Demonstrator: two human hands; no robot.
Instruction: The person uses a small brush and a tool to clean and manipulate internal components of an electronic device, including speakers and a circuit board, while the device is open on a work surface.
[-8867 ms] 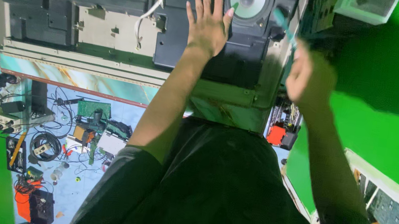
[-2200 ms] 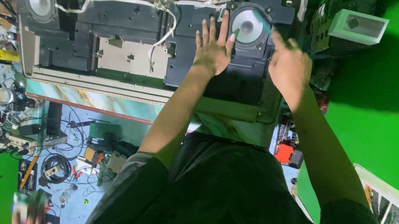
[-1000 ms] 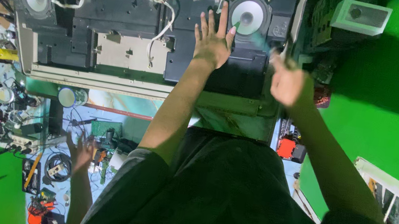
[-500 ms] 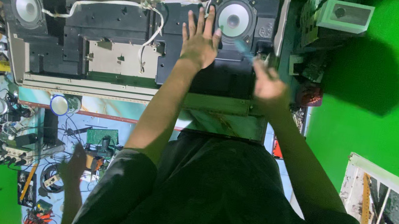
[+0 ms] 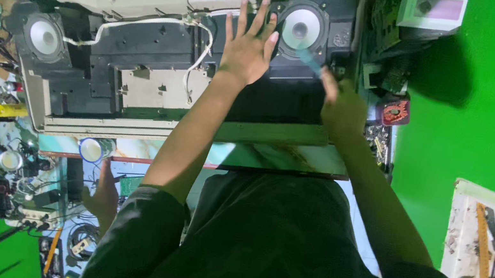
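Opened-up speaker unit (image 5: pixel 159 75), a long black chassis with the back cover off, is lying flat across the marble-pattern bench (image 5: pixel 277 156), right in front of the person. There's a round speaker cone at each end: the left cone (image 5: pixel 44 37) sits well away from the hands, while the right cone (image 5: pixel 300 29) is just beside both of them. A white cable (image 5: pixel 148 20) loops over the top of the chassis and drops down toward a pale metal plate (image 5: pixel 155 86) in the middle.

Left hand (image 5: pixel 247 52) is flat on the black housing just left of the right cone, fingers spread wide, so that grip is released and just pressing down. Right hand (image 5: pixel 342 110) is clenched around a teal-handled screwdriver (image 5: pixel 310 61), whose tip end points up at the right cone; it's blurry, so I can't tell exactly where it touches.

Another person's hand (image 5: pixel 102 196) shows lower left, below the bench edge, near a small round white tub (image 5: pixel 93 149). Green backdrop (image 5: pixel 492 96) on the right side.
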